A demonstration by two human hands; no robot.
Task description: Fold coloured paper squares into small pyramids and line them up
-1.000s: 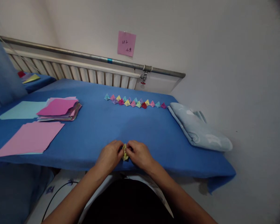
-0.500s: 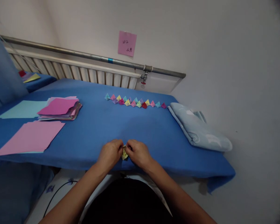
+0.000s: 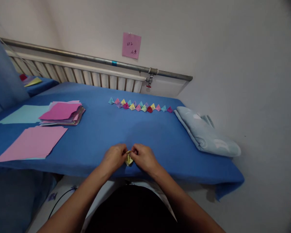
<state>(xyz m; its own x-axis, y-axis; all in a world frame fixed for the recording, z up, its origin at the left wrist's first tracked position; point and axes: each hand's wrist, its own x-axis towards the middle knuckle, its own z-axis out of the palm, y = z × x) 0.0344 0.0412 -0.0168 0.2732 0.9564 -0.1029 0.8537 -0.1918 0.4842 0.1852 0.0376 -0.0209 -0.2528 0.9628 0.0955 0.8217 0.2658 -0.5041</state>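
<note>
A small yellow folded paper piece point(image 3: 128, 160) is pinched between my two hands near the front edge of the blue-covered table point(image 3: 94, 139). My left hand point(image 3: 115, 156) grips its left side with closed fingers. On the opposite side, my right hand point(image 3: 143, 156) pinches it the same way. The fingertips partly hide its upper folds. Farther back lies a zigzag group of folded paper pieces point(image 3: 138, 107) in blue, pink, yellow, green, purple and red.
At left are a mixed stack of coloured paper point(image 3: 60, 111), light blue sheets point(image 3: 24, 114) and pink sheets point(image 3: 31, 142). A folded pale blue blanket point(image 3: 206, 132) lies on the right. Behind the table run a radiator point(image 3: 87, 78) and a metal pipe point(image 3: 75, 57) along the wall.
The yellow paper piece has shifted slightly and shows a wider top between my fingers. Both hands stay in nearly the same place, still gripping it.
</note>
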